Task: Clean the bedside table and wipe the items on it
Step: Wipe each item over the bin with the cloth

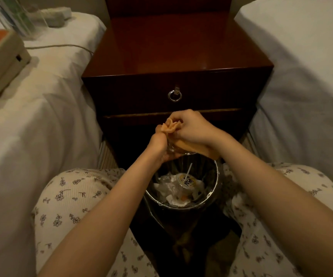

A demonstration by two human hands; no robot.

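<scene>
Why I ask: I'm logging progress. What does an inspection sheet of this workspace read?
Surface: dark red wooden bedside table, glossy top.
Job's things: orange cloth bunched over a clear glass.
Clutter: beige telephone and clear plastic stand on the white bed at left.
Grippers: left hand grips the glass; right hand grips the cloth.
Cables: beige cord across that bed.
Surroundings: plastic-lined round bin of rubbish beneath the hands.

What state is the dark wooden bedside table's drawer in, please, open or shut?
Shut. The dark wooden drawer front lines up under the tabletop edge, its silver ring pull hangs flat, and no interior shows.
</scene>
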